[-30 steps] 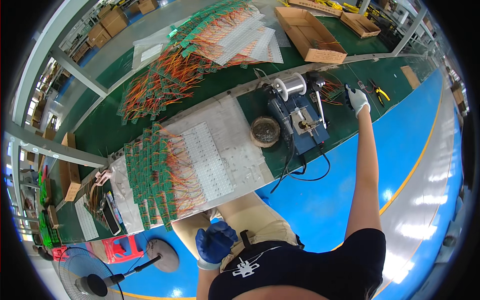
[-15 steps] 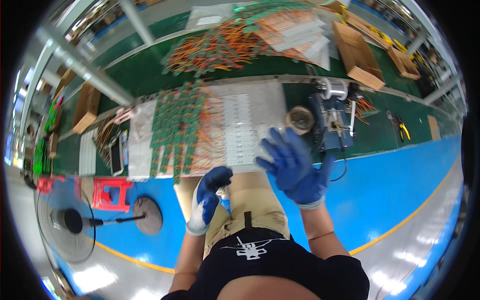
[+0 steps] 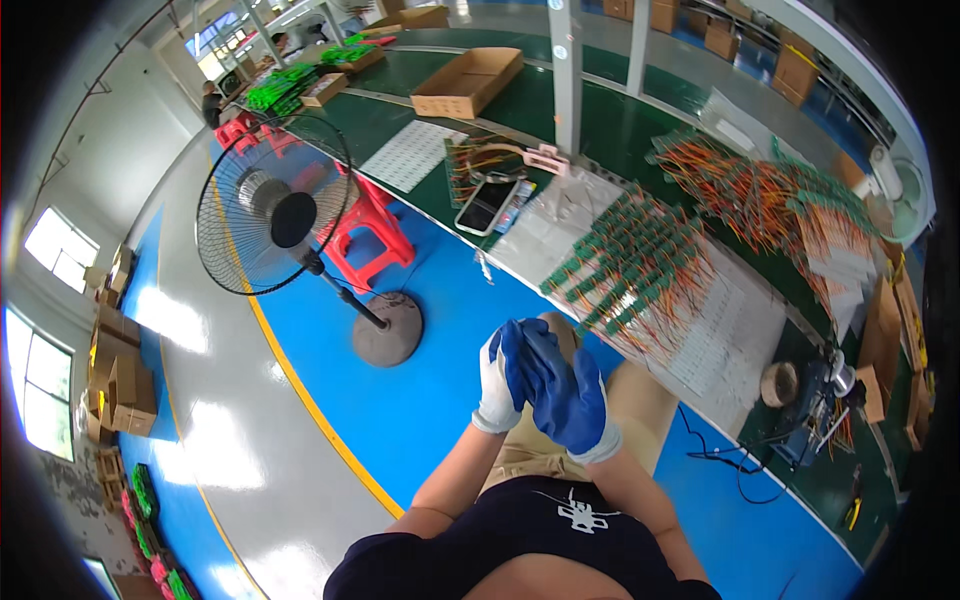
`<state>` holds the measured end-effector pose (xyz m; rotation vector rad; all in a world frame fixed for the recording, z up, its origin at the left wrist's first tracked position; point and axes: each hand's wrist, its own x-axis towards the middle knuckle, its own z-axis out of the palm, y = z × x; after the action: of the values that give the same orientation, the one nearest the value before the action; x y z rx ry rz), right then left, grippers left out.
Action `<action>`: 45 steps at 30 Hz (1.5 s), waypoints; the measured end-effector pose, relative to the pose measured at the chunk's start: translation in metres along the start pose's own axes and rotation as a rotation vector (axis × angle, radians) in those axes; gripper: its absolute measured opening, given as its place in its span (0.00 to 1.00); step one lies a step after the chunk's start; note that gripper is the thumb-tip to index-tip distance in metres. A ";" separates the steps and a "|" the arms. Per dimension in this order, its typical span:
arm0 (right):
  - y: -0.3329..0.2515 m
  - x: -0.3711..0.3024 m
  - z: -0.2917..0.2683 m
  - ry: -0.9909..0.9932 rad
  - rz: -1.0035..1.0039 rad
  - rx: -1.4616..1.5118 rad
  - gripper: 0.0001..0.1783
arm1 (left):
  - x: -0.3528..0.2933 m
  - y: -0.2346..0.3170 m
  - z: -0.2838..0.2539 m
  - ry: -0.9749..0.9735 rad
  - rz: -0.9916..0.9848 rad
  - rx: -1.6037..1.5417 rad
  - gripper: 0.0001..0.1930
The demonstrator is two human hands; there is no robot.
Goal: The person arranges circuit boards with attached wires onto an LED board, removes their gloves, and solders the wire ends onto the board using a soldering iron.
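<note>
My left hand (image 3: pixel 498 372) and my right hand (image 3: pixel 578 400) wear blue-coated gloves with white cuffs. They are pressed together above my lap, off the table's near edge. Both sets of fingers are closed against the other hand. Whether anything lies between the palms is hidden. To the right of my hands, rows of green circuit boards (image 3: pixel 630 262) with orange wires lie on a pale sheet on the table. Beside them is a set of white strips (image 3: pixel 715 335).
A fan (image 3: pixel 290 218) and a red stool (image 3: pixel 370 245) stand left of the table. A phone (image 3: pixel 485 207) and a cardboard box (image 3: pixel 467 85) rest on it. A wire heap (image 3: pixel 740 210) lies at the back. A tape roll (image 3: pixel 779 384) and yellow-handled pliers (image 3: pixel 853 500) are at right.
The view has swung to the left. My hands, apart before with the right one's fingers spread, have come together and closed against each other.
</note>
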<state>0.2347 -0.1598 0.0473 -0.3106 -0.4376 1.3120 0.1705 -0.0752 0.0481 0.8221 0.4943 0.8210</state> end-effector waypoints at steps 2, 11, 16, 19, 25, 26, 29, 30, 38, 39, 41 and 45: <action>0.010 0.008 0.018 -0.077 0.013 -0.010 0.44 | -0.002 0.003 -0.019 0.061 0.091 0.043 0.22; 0.037 -0.042 -0.038 0.140 0.152 -0.103 0.36 | 0.021 0.081 -0.102 0.369 0.512 -0.036 0.20; 0.023 -0.047 -0.052 0.031 0.020 -0.137 0.29 | 0.009 0.064 -0.055 0.159 0.312 -0.025 0.21; 0.023 -0.064 -0.071 0.367 0.092 -0.434 0.20 | 0.019 0.057 -0.042 0.097 0.239 -0.047 0.21; -0.014 -0.073 -0.001 0.796 -0.759 -0.315 0.08 | 0.038 0.025 -0.028 -0.229 0.252 0.100 0.30; -0.014 -0.078 0.002 0.798 -0.764 -0.315 0.08 | 0.040 0.017 -0.024 -0.246 0.206 -0.023 0.32; -0.017 -0.082 0.023 0.772 -0.742 -1.094 0.05 | 0.025 -0.005 -0.012 -0.495 -0.085 -0.480 0.36; -0.021 -0.066 0.045 0.608 -0.483 -1.497 0.05 | 0.011 -0.014 -0.010 -0.495 -0.264 -0.570 0.38; 0.023 -0.044 0.040 0.164 -0.252 -1.934 0.12 | -0.024 -0.040 -0.024 -0.457 -0.731 -0.987 0.39; 0.022 -0.046 0.040 0.169 -0.240 -1.939 0.12 | -0.022 -0.044 -0.025 -0.454 -0.737 -0.998 0.39; 0.022 -0.044 0.041 0.180 -0.310 -1.945 0.10 | -0.012 -0.051 -0.031 -0.478 -0.717 -0.985 0.40; 0.028 -0.024 0.024 0.064 -0.510 -1.920 0.11 | -0.007 -0.038 -0.021 -0.589 -0.635 -1.145 0.37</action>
<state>0.1947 -0.1769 0.0518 -1.6575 -1.5134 -0.0024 0.1695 -0.0868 0.0059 -0.1961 -0.2680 0.1437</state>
